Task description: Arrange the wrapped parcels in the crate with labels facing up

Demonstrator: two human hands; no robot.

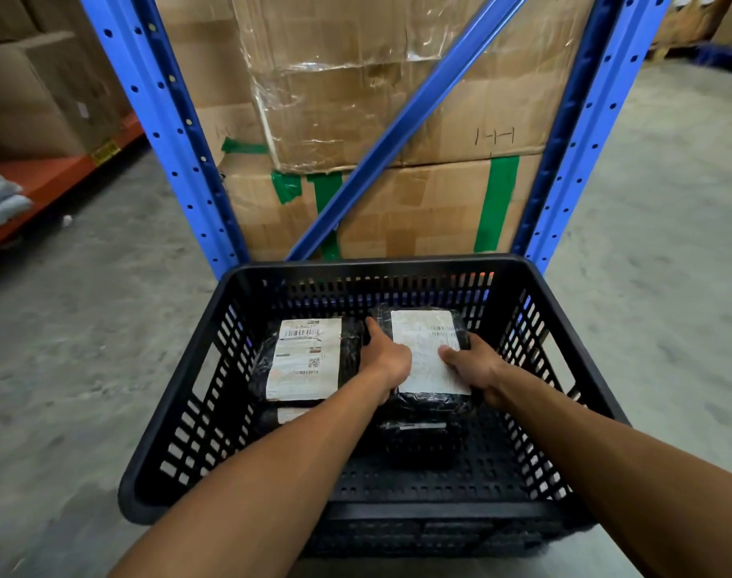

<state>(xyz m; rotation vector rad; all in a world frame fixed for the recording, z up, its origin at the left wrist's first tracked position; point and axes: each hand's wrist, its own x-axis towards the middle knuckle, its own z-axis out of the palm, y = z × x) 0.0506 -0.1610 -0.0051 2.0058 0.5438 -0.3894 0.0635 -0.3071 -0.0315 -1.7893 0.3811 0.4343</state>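
- Step in hand: setting a wrapped parcel (pixel 429 369) into the black crate (pixel 181 444), label up, toward its far right corner.
- The left hand (pixel 387 360) grips the parcel's left edge; the right hand (pixel 472 369) grips its right edge, thumb on the white label (pixel 427 348).
- It sits on top of another dark parcel (pixel 418 442), though whether it rests fully there or is held just above is hard to tell.
- A second labelled parcel (pixel 304 360) lies just beside it on the left, label up.
- Next move, likely: square it against the far wall, then let go.
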